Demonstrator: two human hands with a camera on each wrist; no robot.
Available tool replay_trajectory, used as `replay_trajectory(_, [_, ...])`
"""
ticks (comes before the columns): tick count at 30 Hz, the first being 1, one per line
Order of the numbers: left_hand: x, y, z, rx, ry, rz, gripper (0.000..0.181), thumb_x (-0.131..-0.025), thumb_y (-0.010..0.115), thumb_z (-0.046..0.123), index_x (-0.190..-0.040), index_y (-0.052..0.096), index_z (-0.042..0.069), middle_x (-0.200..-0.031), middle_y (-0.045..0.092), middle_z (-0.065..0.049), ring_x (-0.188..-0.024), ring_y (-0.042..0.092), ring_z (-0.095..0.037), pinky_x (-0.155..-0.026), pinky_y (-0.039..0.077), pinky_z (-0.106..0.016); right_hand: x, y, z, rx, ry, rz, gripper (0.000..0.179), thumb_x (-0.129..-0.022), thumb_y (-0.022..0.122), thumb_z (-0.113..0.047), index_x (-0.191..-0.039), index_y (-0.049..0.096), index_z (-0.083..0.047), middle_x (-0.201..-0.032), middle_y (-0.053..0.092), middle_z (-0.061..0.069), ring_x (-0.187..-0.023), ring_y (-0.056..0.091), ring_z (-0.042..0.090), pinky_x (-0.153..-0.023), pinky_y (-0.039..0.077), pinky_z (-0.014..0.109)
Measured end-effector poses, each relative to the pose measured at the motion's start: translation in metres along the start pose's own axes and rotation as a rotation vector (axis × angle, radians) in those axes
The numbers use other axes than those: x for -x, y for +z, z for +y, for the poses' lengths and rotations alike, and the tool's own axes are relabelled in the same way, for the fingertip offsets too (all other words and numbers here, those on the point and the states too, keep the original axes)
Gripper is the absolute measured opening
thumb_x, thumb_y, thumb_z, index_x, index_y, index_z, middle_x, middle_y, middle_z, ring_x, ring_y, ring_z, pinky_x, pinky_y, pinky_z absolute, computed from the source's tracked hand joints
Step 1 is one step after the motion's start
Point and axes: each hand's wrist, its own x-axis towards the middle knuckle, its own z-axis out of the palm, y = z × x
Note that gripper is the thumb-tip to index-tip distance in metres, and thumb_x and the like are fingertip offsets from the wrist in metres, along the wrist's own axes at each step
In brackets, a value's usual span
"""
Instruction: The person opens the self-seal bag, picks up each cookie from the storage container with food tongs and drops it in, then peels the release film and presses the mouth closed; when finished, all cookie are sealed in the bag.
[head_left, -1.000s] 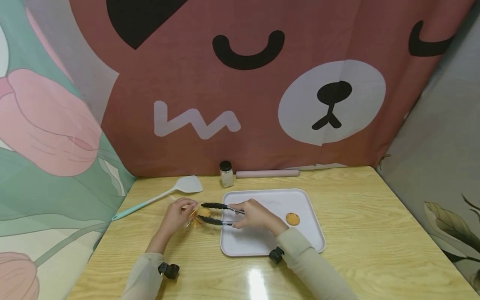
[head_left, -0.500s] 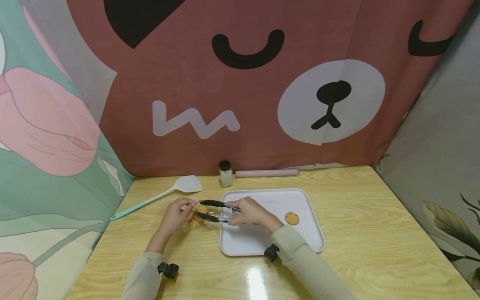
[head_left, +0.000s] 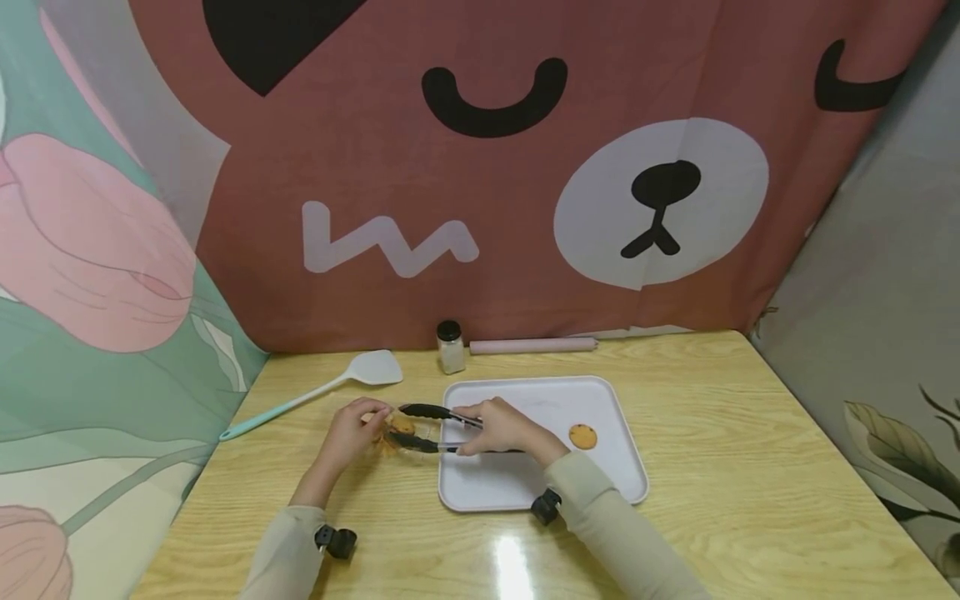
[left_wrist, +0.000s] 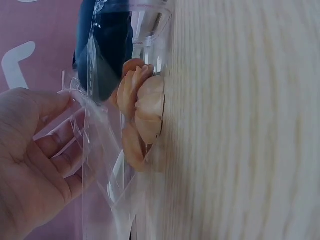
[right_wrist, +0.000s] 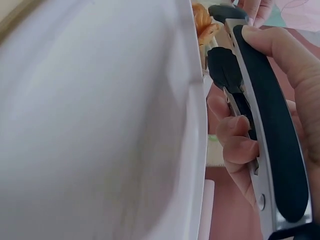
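Observation:
My left hand (head_left: 348, 433) pinches the thin edge of a clear plastic pack (left_wrist: 95, 130) with thumb and forefinger. Inside the pack several round orange-brown cookies (left_wrist: 147, 110) lie in an overlapping pile close to the tabletop. My right hand (head_left: 506, 429) grips black-and-steel tongs (right_wrist: 275, 130), thumb on one arm and fingers curled round the other. The tongs' black tips are spread and reach into the pack, with a cookie (head_left: 402, 422) showing between them in the head view. A single cookie (head_left: 582, 436) lies on the right part of the white tray (head_left: 480, 492).
Behind the pack lies a spatula (head_left: 300, 398) with a pale blade and mint handle. A black-capped jar (head_left: 452, 350) and a pink rod (head_left: 532, 345) stand and lie along the back, by the bear-print curtain (head_left: 517, 292).
The tongs have shifted slightly left, deeper over the pack, and their tips have moved up and back down a little. My left hand keeps its pinch on the plastic.

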Motion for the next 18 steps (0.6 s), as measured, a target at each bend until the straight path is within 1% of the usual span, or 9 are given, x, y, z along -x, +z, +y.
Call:
replay_trajectory(3, [-0.001,0.001,-0.001,-0.023,0.02,0.027,0.011,-0.09,0.064,0.008,-0.094,0.072,0.003,-0.095,0.067,-0.011,-0.087,0.063,-0.026,-0.065,0.054,-0.027,0.005,-0.002,0.005,0.019,-0.018,0.0,0.07,-0.072,0.08,-0.034,-0.133,0.055,-0.011,-0.113,0.067,0.01,-0.061,0.047,0.004,-0.053,0.039,0.02])
replay_trajectory(7, [-0.002,0.002,-0.003,-0.032,0.024,0.047,0.011,-0.09,0.064,0.007,-0.094,0.072,0.001,-0.094,0.068,-0.012,-0.09,0.063,-0.028,-0.068,0.054,-0.032,0.011,-0.004,0.012,0.022,-0.043,0.009,0.071,-0.073,0.08,-0.035,-0.133,0.055,-0.009,-0.118,0.065,0.009,-0.077,0.056,0.007,-0.064,0.044,0.02])
replay_trajectory(8, [-0.002,0.002,-0.003,-0.036,0.024,0.049,0.011,-0.09,0.064,0.008,-0.094,0.072,0.001,-0.094,0.068,-0.012,-0.091,0.063,-0.029,-0.07,0.054,-0.034,0.012,-0.004,0.014,0.019,-0.043,0.01,0.071,-0.073,0.08,-0.036,-0.134,0.054,-0.01,-0.119,0.064,0.008,-0.079,0.057,0.008,-0.065,0.044,0.021])
replay_trajectory(9, [-0.002,0.002,-0.003,-0.036,0.025,0.051,0.011,-0.09,0.064,0.008,-0.094,0.072,0.001,-0.094,0.068,-0.012,-0.091,0.063,-0.029,-0.071,0.054,-0.037,0.014,-0.005,0.015,0.011,-0.043,0.012,0.071,-0.074,0.08,-0.036,-0.134,0.054,-0.01,-0.118,0.065,0.008,-0.079,0.057,0.008,-0.064,0.044,0.021])
replay_trajectory(11, [-0.003,0.002,-0.003,-0.036,0.02,0.06,0.013,-0.091,0.063,0.009,-0.095,0.071,0.0,-0.093,0.068,-0.012,-0.091,0.063,-0.029,-0.076,0.053,-0.041,0.018,-0.006,0.018,-0.007,-0.039,0.017,0.071,-0.074,0.08,-0.035,-0.134,0.054,-0.01,-0.116,0.066,0.008,-0.073,0.054,0.008,-0.06,0.043,0.021])
replay_trajectory(15, [-0.003,0.001,-0.001,-0.035,0.007,0.078,0.014,-0.092,0.063,0.01,-0.096,0.071,0.0,-0.093,0.067,-0.013,-0.092,0.062,-0.031,-0.082,0.05,-0.047,0.029,-0.01,0.023,-0.033,-0.03,0.042,0.07,-0.074,0.08,-0.033,-0.134,0.054,-0.01,-0.113,0.067,0.008,-0.061,0.044,0.005,-0.053,0.039,0.021])
replay_trajectory(16, [-0.003,0.001,-0.001,-0.035,0.002,0.085,0.013,-0.091,0.063,0.009,-0.096,0.071,-0.001,-0.093,0.067,-0.014,-0.091,0.062,-0.031,-0.083,0.049,-0.047,0.032,-0.012,0.024,-0.041,-0.027,0.05,0.07,-0.074,0.08,-0.033,-0.135,0.054,-0.011,-0.114,0.067,0.009,-0.058,0.04,0.005,-0.053,0.038,0.022])
replay_trajectory(18, [-0.003,0.0,0.0,-0.034,-0.007,0.091,0.013,-0.091,0.063,0.008,-0.096,0.071,-0.001,-0.093,0.067,-0.014,-0.092,0.062,-0.03,-0.082,0.049,-0.047,0.038,-0.015,0.027,-0.039,-0.027,0.073,0.07,-0.074,0.081,-0.033,-0.134,0.054,-0.011,-0.116,0.066,0.009,-0.06,0.041,0.006,-0.057,0.04,0.023])
